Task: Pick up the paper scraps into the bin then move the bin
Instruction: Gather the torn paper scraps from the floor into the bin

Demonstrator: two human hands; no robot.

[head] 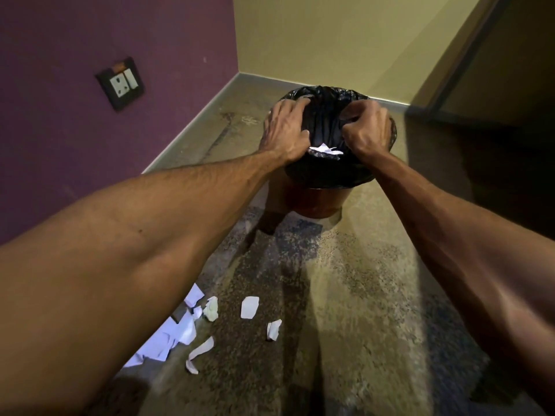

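Nearest, low on the left: loose paper scraps [249,307] lying on the floor [345,295], well apart from the bin. Further out, left hand [286,130] with fingers spread and curled over the left rim of the black-lined bin [318,202], white scraps [326,150] inside, right hand [368,132] balled, fingers hooked on the right rim. Looks like a two-handed grip for moving the bin with the pick-up unfinished; calls next for letting go and gathering the floor scraps, or drawing the bin nearer them.

a socket plate [120,83] was mounted on the purple wall [90,31], which was met at the corner by a yellow wall [330,34]. a grey skirting [192,121] was run along the speckled floor [360,295].
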